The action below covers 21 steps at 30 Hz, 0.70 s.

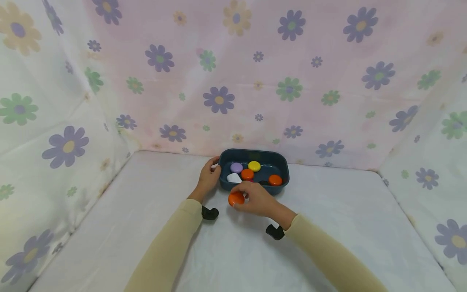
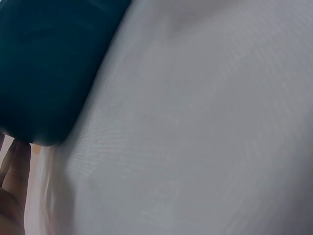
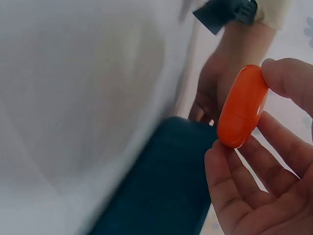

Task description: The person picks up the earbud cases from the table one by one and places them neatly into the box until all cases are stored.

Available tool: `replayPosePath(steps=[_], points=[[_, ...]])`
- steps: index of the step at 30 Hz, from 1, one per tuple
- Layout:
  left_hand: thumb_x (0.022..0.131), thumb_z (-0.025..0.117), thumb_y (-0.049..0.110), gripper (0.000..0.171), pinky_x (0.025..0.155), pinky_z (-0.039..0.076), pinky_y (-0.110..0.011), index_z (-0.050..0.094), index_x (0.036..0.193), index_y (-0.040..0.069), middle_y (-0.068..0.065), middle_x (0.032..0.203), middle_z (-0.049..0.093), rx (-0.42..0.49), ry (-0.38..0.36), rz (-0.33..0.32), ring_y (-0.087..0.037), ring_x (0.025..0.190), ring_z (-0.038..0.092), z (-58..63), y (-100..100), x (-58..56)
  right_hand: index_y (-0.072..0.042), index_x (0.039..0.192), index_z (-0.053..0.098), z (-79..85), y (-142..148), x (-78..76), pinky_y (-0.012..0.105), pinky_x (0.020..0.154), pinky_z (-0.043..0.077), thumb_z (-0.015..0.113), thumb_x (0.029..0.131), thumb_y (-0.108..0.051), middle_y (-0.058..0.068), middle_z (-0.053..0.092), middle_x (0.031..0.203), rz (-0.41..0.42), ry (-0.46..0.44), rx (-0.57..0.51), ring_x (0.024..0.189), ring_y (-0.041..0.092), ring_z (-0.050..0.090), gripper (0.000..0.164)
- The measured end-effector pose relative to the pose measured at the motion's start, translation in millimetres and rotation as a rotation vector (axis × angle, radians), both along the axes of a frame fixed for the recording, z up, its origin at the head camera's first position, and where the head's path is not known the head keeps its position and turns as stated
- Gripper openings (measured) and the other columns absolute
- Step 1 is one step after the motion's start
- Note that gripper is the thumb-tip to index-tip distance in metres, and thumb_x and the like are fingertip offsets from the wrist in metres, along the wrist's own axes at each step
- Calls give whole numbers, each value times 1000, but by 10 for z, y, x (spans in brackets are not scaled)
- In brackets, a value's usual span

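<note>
While pinching an orange disc in right hand fingertips, just short of the tray; five pieces already inside, left hand gripping its rim.

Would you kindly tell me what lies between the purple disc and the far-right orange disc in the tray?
In the head view, another orange disc lies between them.

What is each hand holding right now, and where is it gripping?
Right hand pinches a round orange plastic disc by its edges. Left hand grips the dark teal plastic tray at its left rim.
</note>
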<state>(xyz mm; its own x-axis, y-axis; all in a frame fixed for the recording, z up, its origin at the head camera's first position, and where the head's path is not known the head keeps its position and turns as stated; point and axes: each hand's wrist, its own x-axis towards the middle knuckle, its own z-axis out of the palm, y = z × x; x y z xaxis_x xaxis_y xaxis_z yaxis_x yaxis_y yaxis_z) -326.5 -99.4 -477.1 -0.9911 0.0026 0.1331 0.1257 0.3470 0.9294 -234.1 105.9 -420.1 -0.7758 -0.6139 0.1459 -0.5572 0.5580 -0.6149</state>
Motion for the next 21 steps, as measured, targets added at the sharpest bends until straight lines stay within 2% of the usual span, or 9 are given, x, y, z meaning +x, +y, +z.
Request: replayPosePath(steps=[8,11,21], points=[[98,45,14,43,90,47,-39,46,141,8,-14,140,52,13,12,7,-29,108,57,-6,9,5,-14,115,66,-88,-66,20,29,85,51,73,84,-25,-4,65,109,37,18,53,95,10,56,34],[98,45,14,42,89,47,-37,47,140,9,-12,140,52,17,5,4,-28,108,57,-9,23,10,-13,115,66,-121,-77,19,30,87,52,73,84,-24,-3,66,110,43,25,74,96,11,56,33],[99,43,15,43,87,47,-35,46,141,10,-12,140,51,16,18,4,-27,105,58,11,3,58,-16,113,67,-275,-138,-51,23,87,50,73,84,-25,-5,65,106,59,12,134,94,8,54,31]])
